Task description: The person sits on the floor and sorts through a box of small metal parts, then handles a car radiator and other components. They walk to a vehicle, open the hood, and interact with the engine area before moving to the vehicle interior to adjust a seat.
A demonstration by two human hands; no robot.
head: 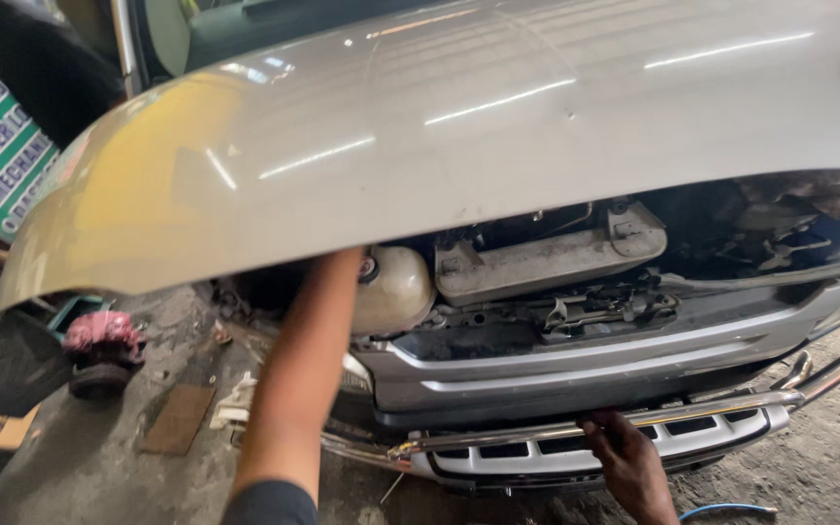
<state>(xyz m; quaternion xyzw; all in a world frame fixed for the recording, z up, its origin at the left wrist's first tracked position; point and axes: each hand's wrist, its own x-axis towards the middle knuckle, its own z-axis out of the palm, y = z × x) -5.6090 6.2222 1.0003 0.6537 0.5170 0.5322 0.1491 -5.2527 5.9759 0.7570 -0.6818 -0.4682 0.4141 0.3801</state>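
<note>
Here the left arm [298, 379] reaches up and forward under the raised silver hood [459, 126], and the hand itself is hidden behind the hood's edge, so whether it is clenched or loose cannot be told. The arm passes just beside a round whitish tank [396, 289] in the engine bay. The right hand [624, 457] is lower, its fingers [597, 426] curled against the chrome guard bar [634, 413] that runs across the front of the car, touching it rather than wrapped fully round it. Just behind the bar sits the grey bumper [585, 365], with a slotted grille [692, 428] below. On the dirty floor to the left lie a pink-topped wheeled tool [102, 350] and a flat brown board [179, 418]. A blue hose [731, 509] lies near the right hand.
</note>
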